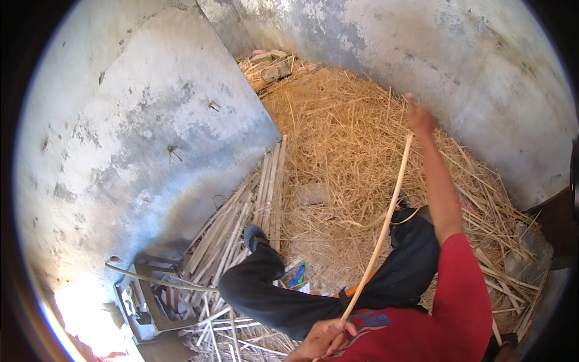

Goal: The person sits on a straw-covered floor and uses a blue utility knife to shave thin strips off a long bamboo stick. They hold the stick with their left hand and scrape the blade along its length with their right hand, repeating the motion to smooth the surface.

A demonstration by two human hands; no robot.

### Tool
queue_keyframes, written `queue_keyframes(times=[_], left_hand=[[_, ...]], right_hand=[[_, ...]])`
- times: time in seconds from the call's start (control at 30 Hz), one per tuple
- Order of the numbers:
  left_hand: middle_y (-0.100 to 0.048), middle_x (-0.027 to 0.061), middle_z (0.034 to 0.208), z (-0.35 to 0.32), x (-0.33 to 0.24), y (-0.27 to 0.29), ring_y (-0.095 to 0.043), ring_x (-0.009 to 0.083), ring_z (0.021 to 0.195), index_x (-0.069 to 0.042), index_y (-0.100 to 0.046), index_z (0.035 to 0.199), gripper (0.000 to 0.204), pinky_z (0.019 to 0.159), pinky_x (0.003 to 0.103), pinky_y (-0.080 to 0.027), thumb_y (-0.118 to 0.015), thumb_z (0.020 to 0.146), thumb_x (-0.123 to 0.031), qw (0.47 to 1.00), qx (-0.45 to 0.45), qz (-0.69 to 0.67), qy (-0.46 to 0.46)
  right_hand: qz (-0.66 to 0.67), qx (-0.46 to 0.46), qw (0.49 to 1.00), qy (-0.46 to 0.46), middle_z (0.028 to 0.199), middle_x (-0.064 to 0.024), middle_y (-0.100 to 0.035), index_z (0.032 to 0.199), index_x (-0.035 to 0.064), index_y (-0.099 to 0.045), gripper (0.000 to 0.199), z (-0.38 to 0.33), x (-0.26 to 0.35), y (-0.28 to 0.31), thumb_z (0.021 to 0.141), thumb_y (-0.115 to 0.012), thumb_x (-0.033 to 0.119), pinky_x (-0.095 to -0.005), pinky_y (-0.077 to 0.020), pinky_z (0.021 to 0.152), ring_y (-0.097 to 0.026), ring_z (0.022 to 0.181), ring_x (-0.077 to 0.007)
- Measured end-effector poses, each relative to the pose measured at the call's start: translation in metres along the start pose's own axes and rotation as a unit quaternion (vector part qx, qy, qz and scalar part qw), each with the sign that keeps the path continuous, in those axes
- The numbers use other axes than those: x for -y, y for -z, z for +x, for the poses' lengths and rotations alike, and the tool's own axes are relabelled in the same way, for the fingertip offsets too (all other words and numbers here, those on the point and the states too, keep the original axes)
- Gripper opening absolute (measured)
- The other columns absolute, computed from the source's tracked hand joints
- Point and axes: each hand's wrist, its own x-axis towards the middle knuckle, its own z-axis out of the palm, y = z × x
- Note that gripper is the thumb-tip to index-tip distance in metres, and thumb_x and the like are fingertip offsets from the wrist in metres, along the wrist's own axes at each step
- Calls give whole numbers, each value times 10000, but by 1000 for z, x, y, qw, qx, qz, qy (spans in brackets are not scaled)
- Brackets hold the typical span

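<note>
One heap of straw (338, 151) is filling the corner between two plastered walls (145, 120), and one bundle of cut canes (253, 211) is lying along its left edge. One long pale cane (386, 223) is running between two hands: the right hand (419, 117) is gripping its far end at arm's length, fingers wrapped around it, while the left hand (325, 338) is closing around its near end by the lap.
</note>
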Motion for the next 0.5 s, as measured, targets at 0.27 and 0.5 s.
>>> queue_keyframes(times=[0.27,0.5], left_hand=[[-378,4,434,54,-37,37,-293,103,289,-62,-469,756,416,403,254,-308,-324,1043,-326,972,-183,-26,-148],[-330,-35,412,100,-77,42,-297,89,275,-130,-438,760,396,397,235,-272,-253,1053,-322,967,-109,-205,-100]], right_hand=[[27,238,952,191,718,-133,-673,963,80,-734,774,-98,71,33,874,-355,748,-449,-490,691,-644,722,-285],[154,219,793,548,508,-34,-515,583,146,-539,590,-243,118,45,726,-630,711,-362,-408,436,-542,449,-235]])
